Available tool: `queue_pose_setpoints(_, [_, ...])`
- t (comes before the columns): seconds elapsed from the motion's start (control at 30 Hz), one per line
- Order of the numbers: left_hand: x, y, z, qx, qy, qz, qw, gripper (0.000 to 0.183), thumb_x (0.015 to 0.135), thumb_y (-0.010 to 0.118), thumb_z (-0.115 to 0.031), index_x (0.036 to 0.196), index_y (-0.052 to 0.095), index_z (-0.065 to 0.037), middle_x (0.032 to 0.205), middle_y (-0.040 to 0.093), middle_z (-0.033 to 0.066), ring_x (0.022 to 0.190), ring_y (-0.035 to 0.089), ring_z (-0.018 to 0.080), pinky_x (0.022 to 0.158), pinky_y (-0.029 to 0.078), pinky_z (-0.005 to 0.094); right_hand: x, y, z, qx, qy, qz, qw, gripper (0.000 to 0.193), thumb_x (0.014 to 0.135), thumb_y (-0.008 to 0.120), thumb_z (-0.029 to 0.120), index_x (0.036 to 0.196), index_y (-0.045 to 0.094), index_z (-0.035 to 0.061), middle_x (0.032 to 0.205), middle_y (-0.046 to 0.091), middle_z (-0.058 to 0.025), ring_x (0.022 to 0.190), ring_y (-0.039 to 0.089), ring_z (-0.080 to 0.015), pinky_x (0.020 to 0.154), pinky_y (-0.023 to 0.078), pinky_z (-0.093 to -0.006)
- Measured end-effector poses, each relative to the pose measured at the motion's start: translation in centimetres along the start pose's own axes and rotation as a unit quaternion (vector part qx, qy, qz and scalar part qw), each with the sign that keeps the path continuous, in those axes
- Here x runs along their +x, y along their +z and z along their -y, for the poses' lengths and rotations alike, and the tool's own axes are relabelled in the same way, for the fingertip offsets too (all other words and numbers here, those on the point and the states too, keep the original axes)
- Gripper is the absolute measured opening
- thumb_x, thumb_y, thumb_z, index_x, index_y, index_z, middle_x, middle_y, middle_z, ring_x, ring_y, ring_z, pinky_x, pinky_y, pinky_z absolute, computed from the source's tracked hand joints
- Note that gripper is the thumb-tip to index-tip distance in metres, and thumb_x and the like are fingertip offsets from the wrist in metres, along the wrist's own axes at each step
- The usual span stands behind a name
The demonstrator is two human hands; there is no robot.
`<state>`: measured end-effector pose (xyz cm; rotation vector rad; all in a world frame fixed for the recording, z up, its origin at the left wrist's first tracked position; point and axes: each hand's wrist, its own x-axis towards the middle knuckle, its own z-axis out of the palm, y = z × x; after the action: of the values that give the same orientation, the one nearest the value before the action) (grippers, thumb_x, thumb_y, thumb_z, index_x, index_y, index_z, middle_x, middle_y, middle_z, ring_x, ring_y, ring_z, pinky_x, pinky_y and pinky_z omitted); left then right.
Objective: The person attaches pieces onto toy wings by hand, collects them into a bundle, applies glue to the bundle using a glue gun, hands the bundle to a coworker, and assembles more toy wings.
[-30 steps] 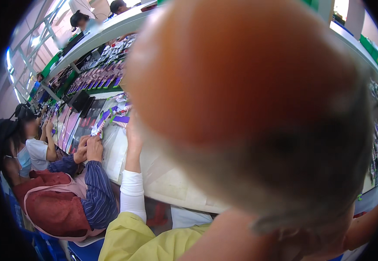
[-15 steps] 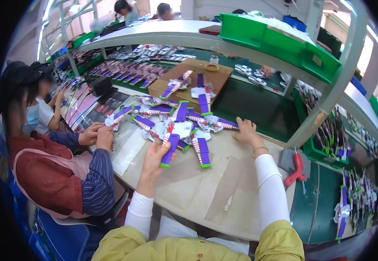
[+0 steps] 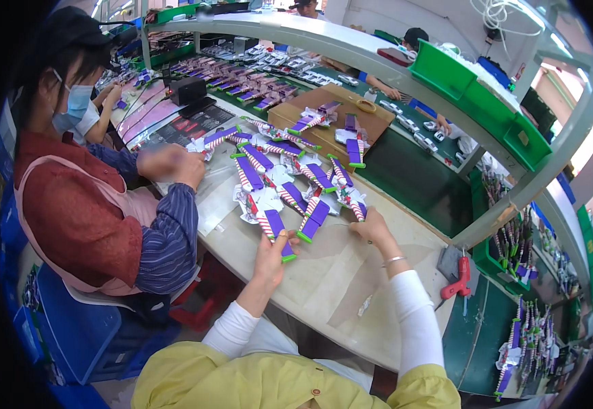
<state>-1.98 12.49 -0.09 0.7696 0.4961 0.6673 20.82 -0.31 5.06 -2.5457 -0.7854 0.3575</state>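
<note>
Your left hand (image 3: 267, 262), with a co-worker (image 3: 85, 211) sitting to its left, is pinching the near toy (image 3: 274, 221) by its purple wing, close to the green tip. Ahead and left of that hand, the co-worker's hands (image 3: 191, 170) are working close together, too blurred to show what they are holding. From your left fingers the striped wing is running forward to a white body, which is lying at the near edge of the pile (image 3: 293, 194).

Just right of your left hand, a loose toy (image 3: 315, 218) is pointing its green tip back toward you. Beyond the pile, ahead of both hands, a box (image 3: 388, 126) is standing with a tape roll (image 3: 366, 105) on top.

Your right hand (image 3: 376, 230) is sitting with bent fingers drawn together at the wing end of the right toy (image 3: 358, 208); whether it is pinching or merely touching, you cannot tell from here. Well to its right, a red glue gun (image 3: 458, 281) is lying, with a green bin (image 3: 504, 278) beyond.

For good handling, a light grip on the flat wing should be sparing its tip. Neighbouring wings are overlapping and probably catching easily, so lifting clear before turning seems wiser than dragging sideways.
</note>
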Motion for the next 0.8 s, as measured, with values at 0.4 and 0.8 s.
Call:
queue_pose_setpoints(0.4, [-0.6, 1.3, 1.8, -0.052, -0.007, -0.010, 0.999, 0.025, 0.096, 0.054, -0.014, 0.119, 0.046, -0.008, 0.102, 0.063, 0.0081, 0.080, 0.064, 0.0168, 0.059, 0.052, 0.0298, -9.1, 4.5, 5.7, 0.439, 0.075, -0.131, 0.886, 0.031, 0.075, 0.080, 0.024, 0.072, 0.055, 0.0069, 0.065, 0.052, -0.0001, 0.050, 0.049, -0.0092, 0.047, 0.050, -0.0298])
queue_pose_setpoints(0.8, [-4.9, 0.2, 2.2, 0.160, 0.127, -0.090, 0.975, 0.023, 0.094, 0.055, -0.009, 0.115, 0.046, -0.002, 0.088, 0.059, 0.0043, 0.068, 0.055, 0.0089, 0.058, 0.046, 0.0247, -2.1, 11.6, 13.2, 0.273, 0.260, -0.304, 0.875, 0.091, 0.056, 0.084, 0.006, 0.124, 0.030, -0.0186, 0.118, 0.053, -0.0309, 0.107, 0.058, -0.0381, 0.091, 0.050, -0.0376])
